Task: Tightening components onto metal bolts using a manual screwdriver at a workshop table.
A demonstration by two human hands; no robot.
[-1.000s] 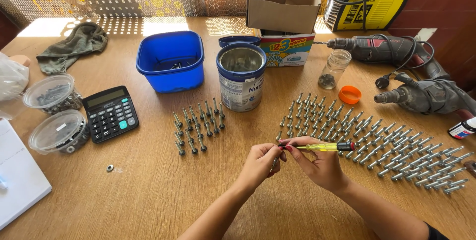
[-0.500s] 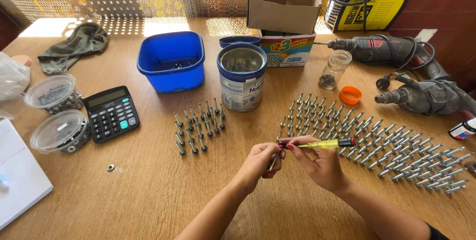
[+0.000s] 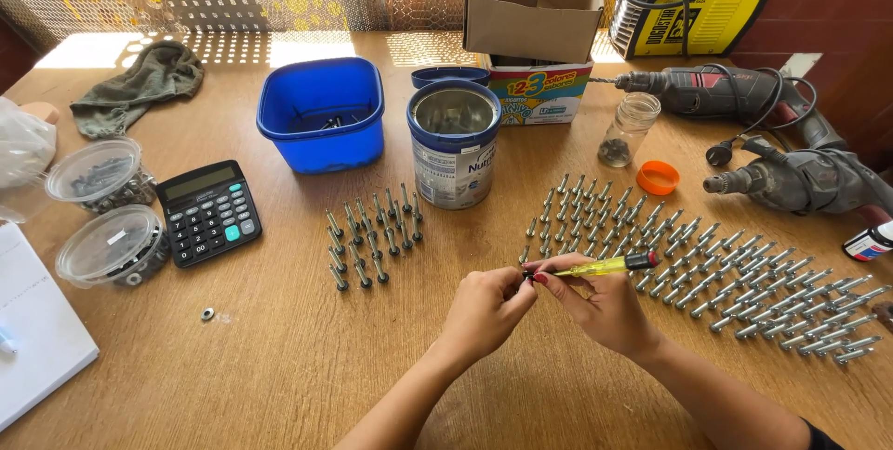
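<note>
Screwdriver (image 3: 609,267): yellow handle, lying across my right fingers, tip pointing left to where my two hands meet.
Right hand (image 3: 605,306): closed round the screwdriver, thumb and fingers gripping it near the tip.
Left hand (image 3: 484,311): fingertips pinched together against the screwdriver tip; something small may be between them, but I cannot tell what.
Bolts (image 3: 726,269): a wide spread in rows just beyond and right of my right hand, the nearest ones beside the screwdriver.
Small bolt group (image 3: 372,236): short rows beyond and left of my left hand, apart from the big spread.
Tin (image 3: 454,143): open, blue-rimmed, straight ahead of my hands, between the two bolt groups.
Blue tub (image 3: 321,115): left of the tin, beyond the small group.
Jar (image 3: 630,129): glass, open, beyond my right hand; orange lid (image 3: 658,178) just beside it.
Drills (image 3: 791,176): two, far right, well apart from my hands.
Calculator (image 3: 208,211): well left of my left hand.
Plastic cups (image 3: 107,245): two, lidded, left of the calculator.
Nut (image 3: 206,314): alone on the table (image 3: 307,366), left of my left hand.
</note>
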